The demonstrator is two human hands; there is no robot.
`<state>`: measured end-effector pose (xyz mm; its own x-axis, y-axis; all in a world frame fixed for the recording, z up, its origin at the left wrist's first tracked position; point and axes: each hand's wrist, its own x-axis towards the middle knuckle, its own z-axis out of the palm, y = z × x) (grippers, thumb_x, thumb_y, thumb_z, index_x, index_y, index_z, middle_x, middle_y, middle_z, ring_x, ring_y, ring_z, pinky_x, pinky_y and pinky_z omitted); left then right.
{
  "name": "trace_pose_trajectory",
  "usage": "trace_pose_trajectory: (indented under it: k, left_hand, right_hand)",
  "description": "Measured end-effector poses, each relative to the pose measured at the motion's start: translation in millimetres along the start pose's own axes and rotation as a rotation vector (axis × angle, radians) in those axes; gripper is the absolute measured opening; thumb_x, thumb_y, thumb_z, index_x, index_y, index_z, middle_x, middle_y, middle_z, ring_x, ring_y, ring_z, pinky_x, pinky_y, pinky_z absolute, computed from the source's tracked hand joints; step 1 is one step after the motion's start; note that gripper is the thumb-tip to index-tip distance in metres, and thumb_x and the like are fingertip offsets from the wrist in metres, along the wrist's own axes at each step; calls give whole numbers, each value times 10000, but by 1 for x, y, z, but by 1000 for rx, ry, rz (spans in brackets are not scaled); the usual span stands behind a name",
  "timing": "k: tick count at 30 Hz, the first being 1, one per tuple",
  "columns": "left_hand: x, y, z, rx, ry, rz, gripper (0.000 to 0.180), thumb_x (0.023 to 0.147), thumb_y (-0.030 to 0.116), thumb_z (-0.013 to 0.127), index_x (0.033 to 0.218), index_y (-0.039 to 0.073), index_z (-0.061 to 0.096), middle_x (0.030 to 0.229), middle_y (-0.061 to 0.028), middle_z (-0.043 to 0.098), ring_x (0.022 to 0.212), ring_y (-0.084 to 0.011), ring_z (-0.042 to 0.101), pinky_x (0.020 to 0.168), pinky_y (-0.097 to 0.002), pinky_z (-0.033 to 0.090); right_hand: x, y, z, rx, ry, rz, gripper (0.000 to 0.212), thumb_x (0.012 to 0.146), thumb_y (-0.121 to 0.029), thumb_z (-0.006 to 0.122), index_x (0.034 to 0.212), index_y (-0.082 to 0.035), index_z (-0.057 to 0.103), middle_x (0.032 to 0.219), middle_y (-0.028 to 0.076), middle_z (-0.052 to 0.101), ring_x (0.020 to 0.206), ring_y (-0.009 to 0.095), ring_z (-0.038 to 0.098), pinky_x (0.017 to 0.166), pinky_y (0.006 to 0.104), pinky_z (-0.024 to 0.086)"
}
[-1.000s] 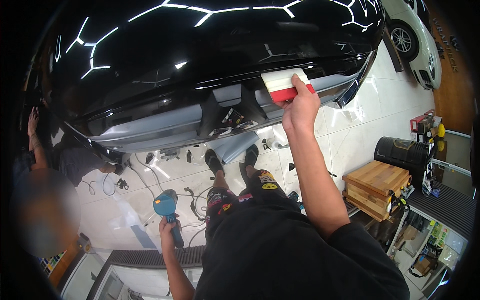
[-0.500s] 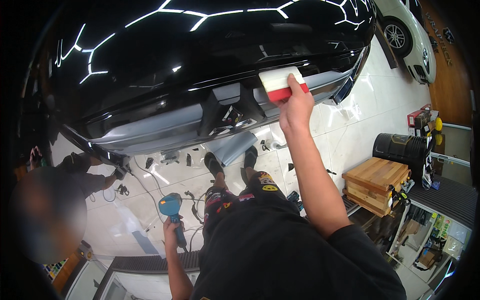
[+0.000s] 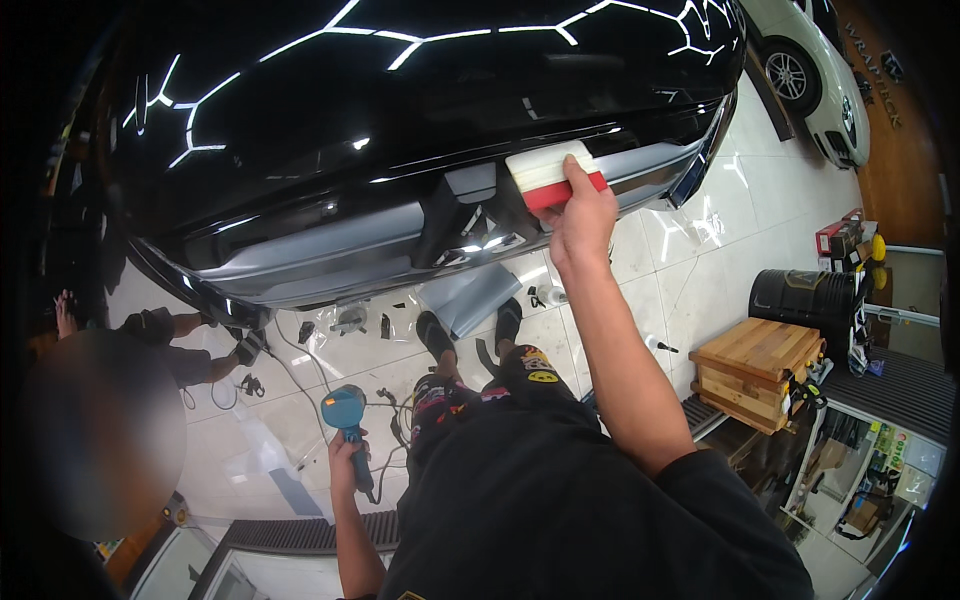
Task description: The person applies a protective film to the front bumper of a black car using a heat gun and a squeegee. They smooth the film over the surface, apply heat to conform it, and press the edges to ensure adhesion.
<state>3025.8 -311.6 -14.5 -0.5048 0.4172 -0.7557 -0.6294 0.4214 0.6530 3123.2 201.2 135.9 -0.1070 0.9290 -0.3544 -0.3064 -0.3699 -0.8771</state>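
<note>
Gripped by the handle in my left hand (image 3: 345, 464) is a teal heat gun (image 3: 342, 408), held low beside my left leg with its cord hanging down. Between the thumb and fingers of my raised right hand (image 3: 583, 228) is a flat white squeegee (image 3: 540, 168) with a red edge. It lies over the grey strip (image 3: 335, 238) along the lower front of the glossy black car (image 3: 300, 130), just right of the dark centre piece (image 3: 470, 218). I cannot tell whether the squeegee touches the strip.
A co-worker's hand (image 3: 248, 348) is at the car's left corner. Cords (image 3: 300, 375) and scraps lie on the tiled floor, with a grey sheet (image 3: 465, 300) by my feet. At right stand a wooden box (image 3: 755, 370), a black drum (image 3: 803, 297) and a white car (image 3: 820, 90).
My right hand has shifted slightly left with the squeegee, nearer the dark centre piece. My left hand still holds the heat gun in about the same place.
</note>
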Motion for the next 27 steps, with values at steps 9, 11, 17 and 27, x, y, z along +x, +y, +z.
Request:
trace_pose_trajectory:
  k: [9, 11, 17, 27]
  left_hand:
    - [8, -4, -10, 24, -8, -30, 333, 777, 107, 535, 1075, -11, 626, 779, -70, 603, 658, -148, 580, 616, -276, 502]
    - [11, 0, -8, 33, -20, -27, 336, 780, 105, 533, 1081, -12, 625, 792, -73, 607, 665, -149, 585, 620, -278, 507]
    - [26, 5, -10, 75, -101, -27, 341, 786, 97, 528, 1094, -16, 621, 830, -81, 619, 682, -153, 600, 623, -285, 517]
    - [32, -1, -11, 76, -139, -50, 363, 763, 98, 528, 1091, -35, 613, 876, -102, 629, 681, -169, 613, 608, -302, 536]
  right_hand:
    - [4, -18, -44, 130, -225, 78, 421, 969, -161, 395, 1310, 86, 387, 1153, 303, 605, 1056, 411, 671, 884, 536, 591]
    - [5, -25, -49, 81, -244, 106, 424, 974, -175, 391, 1306, 90, 389, 1167, 307, 597, 1056, 408, 672, 860, 538, 598]
    - [6, -24, -40, -19, -113, 102, 424, 1023, -307, 531, 1303, 8, 480, 1188, 177, 628, 1032, 299, 671, 760, 487, 584]
    - [31, -11, -12, -56, 4, 9, 356, 986, -216, 596, 1247, 11, 516, 1129, 173, 646, 964, 280, 680, 704, 448, 551]
